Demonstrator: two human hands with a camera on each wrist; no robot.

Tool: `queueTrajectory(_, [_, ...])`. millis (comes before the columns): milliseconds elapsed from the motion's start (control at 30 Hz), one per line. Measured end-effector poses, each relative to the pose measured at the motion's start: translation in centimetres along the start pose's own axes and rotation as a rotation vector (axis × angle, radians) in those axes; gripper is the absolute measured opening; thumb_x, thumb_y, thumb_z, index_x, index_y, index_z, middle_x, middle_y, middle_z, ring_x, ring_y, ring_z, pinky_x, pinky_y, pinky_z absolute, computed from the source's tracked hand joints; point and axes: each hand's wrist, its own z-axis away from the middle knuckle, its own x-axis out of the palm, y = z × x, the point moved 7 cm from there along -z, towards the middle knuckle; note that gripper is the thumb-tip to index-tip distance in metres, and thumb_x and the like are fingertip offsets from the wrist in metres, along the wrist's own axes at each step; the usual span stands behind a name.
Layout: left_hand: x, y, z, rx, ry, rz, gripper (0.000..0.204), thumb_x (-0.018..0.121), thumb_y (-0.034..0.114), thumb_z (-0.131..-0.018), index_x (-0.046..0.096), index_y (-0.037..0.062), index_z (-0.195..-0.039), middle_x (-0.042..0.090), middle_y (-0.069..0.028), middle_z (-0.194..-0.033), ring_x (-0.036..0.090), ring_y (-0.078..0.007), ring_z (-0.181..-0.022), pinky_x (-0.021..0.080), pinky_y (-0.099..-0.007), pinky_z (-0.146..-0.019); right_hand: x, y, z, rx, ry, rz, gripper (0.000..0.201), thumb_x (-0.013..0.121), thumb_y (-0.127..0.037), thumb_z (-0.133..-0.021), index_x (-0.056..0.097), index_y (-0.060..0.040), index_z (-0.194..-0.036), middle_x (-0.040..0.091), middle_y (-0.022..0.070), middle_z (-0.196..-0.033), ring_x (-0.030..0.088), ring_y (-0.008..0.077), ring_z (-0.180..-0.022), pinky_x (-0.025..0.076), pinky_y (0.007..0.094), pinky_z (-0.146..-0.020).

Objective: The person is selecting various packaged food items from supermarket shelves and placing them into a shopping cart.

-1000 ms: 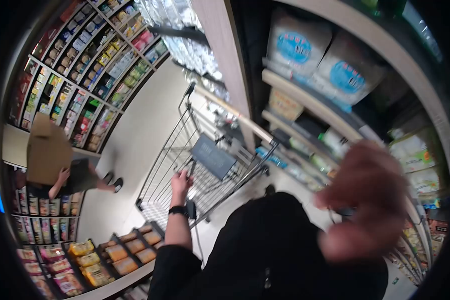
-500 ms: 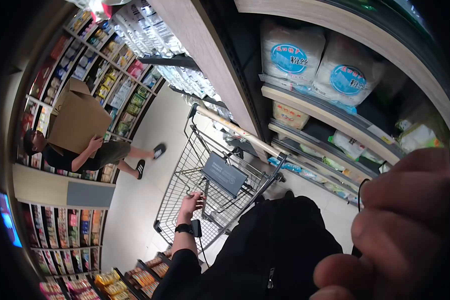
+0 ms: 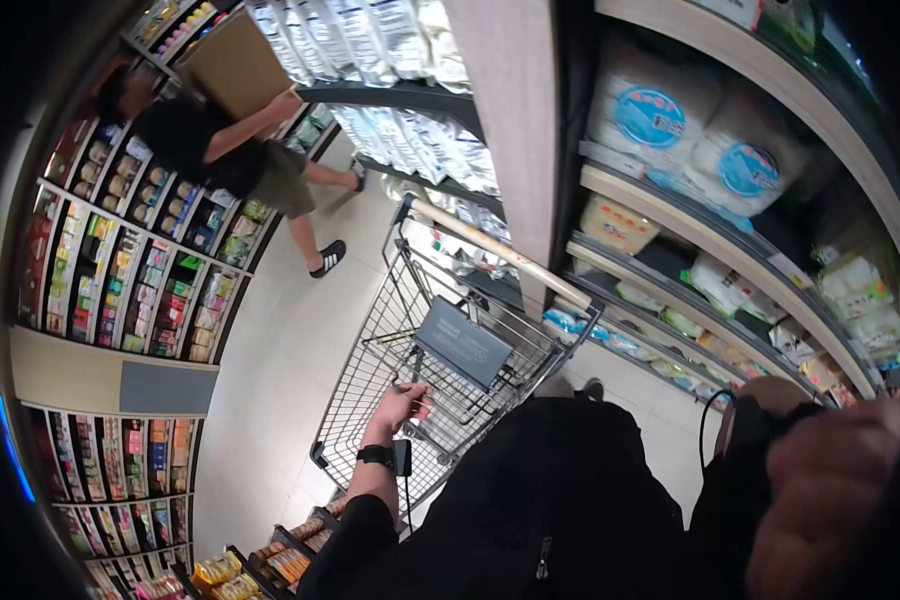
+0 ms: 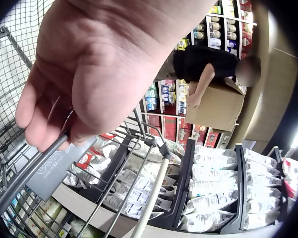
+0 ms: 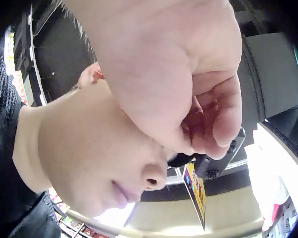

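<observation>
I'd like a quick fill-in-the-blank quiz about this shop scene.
1. The left hand holds the ____ of the cart.
2. The person in the aisle carries a cardboard ____.
3. The right hand is raised near the wearer's ____.
4. The cart's basket holds ____ goods.

Missing words: handle; box; face; no

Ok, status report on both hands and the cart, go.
Left hand grips shopping cart at its grey handle bar. Right hand raised by the head, fingers curled at a dark device. Person carrying cardboard box crosses the aisle ahead.
</observation>
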Motion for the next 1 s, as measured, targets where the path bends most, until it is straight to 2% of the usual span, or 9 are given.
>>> queueTrajectory(200, [-0.8, 0.3, -1.5, -0.057, -0.045, -0.051, 0.029, 0.055, 0.025, -0.106, 0.068, 0.0006, -0.108, 0.071, -0.0061, -0.083, 0.066, -0.0142, -0.067, 0.058, -0.0285, -0.067, 0.4, -0.2, -0.8, 0.048, 0.074, -0.071, 0.015, 0.073, -0.023, -0.089, 0.061, -0.0134, -0.088, 0.06, 0.0007, -0.072, 0.059, 0.0178, -0.061, 0.045, 0.0316, -0.06])
queueTrajectory(233, [-1.0, 0.9, -1.8, -0.051, -0.046, -0.041, 0.029, 0.055, 0.025, -0.106, 0.068, 0.0002, -0.109, 0.07, -0.0061, -0.083, 0.066, -0.0148, -0.067, 0.058, -0.0289, -0.067, 0.5, 0.5, -0.2, 0.03, -0.053, -0.083, 0.036, 0.074, -0.044, -0.091, 0.059, -0.0126, -0.1, 0.062, 0.0021, -0.075, 0.06, 0.018, -0.064, 0.046, 0.0319, -0.061])
queueTrajectory(567, [-1.6, 0.6, 0.3, -0.159, 0.023, -0.131, 0.04, 0.051, 0.039, -0.107, 0.064, 0.0023, -0.116, 0.072, -0.0099, -0.091, 0.07, -0.0183, -0.075, 0.06, -0.0319, -0.073, -1.1, 2.1, 5.8, -0.135, 0.563, -0.327, 0.03, 0.057, -0.015, -0.091, 0.044, -0.0065, -0.116, 0.055, 0.0158, -0.093, 0.054, 0.027, -0.057, 0.047, 0.0398, -0.045])
queueTrajectory(633, [-0.7, 1.4, 1.6, -0.164, 0.01, -0.293, 0.048, 0.052, 0.045, -0.105, 0.065, 0.0004, -0.116, 0.074, -0.0117, -0.095, 0.071, -0.019, -0.076, 0.059, -0.0322, -0.072, -2.5, 5.7, 10.1, 0.124, 0.351, -0.269, 0.038, 0.074, -0.045, -0.091, 0.058, -0.012, -0.1, 0.063, 0.0043, -0.077, 0.06, 0.0184, -0.063, 0.045, 0.0321, -0.061])
queueTrajectory(700, [-4.6, -1.0, -0.2, -0.205, 0.026, -0.464, 0.046, 0.054, 0.044, -0.104, 0.068, -0.0001, -0.11, 0.074, -0.0114, -0.087, 0.071, -0.0194, -0.073, 0.059, -0.0318, -0.068, -0.6, 9.4, 11.4, -0.28, 0.348, -0.581, 0.019, 0.08, -0.026, -0.072, 0.068, -0.0124, -0.076, 0.068, 0.0034, -0.074, 0.058, 0.0178, -0.054, 0.043, 0.0321, -0.053])
queueTrajectory(767, [-4.4, 1.7, 3.5, -0.29, 0.074, -0.621, 0.043, 0.057, 0.041, -0.103, 0.07, -0.0002, -0.101, 0.073, -0.0109, -0.08, 0.072, -0.0189, -0.071, 0.059, -0.031, -0.067, 2.3, 11.2, 10.8, -0.1, 0.496, -0.357, 0.022, 0.079, -0.025, -0.075, 0.067, -0.0083, -0.083, 0.067, 0.004, -0.073, 0.061, 0.0187, -0.059, 0.048, 0.0332, -0.06])
queueTrajectory(867, [-3.3, 8.0, 5.9, -0.106, 0.175, -0.691, 0.042, 0.06, 0.038, -0.102, 0.07, -0.0006, -0.091, 0.068, -0.0077, -0.071, 0.064, -0.015, -0.061, 0.053, -0.0293, -0.057, 8.8, 19.8, 9.5, 0.532, 0.342, -0.574, 0.016, 0.072, -0.006, -0.089, 0.064, -0.0037, -0.102, 0.067, 0.0038, -0.09, 0.064, 0.0142, -0.083, 0.051, 0.0296, -0.074])
queueTrajectory(900, [-2.9, 10.2, 6.1, -0.011, 0.219, -0.665, 0.041, 0.062, 0.037, -0.101, 0.07, -0.0014, -0.088, 0.067, -0.0068, -0.071, 0.061, -0.0132, -0.058, 0.05, -0.0288, -0.054, 10.8, 22.8, 8.4, 0.55, 0.416, -0.807, 0.026, 0.073, -0.003, -0.09, 0.06, -0.0023, -0.112, 0.064, 0.0034, -0.105, 0.061, 0.011, -0.095, 0.052, 0.0282, -0.079])
queueTrajectory(1000, [4.9, 17.8, 6.4, 0.381, 0.203, -0.562, 0.03, 0.063, 0.029, -0.1, 0.069, 0.0004, -0.092, 0.066, -0.0043, -0.073, 0.06, -0.0109, -0.066, 0.049, -0.0265, -0.061, 13.3, 30.5, 6.7, 0.628, 0.644, -0.538, 0.063, 0.078, -0.022, -0.09, 0.045, 0.004, -0.137, 0.058, 0.0203, -0.132, 0.058, 0.0249, -0.12, 0.051, 0.0358, -0.095])
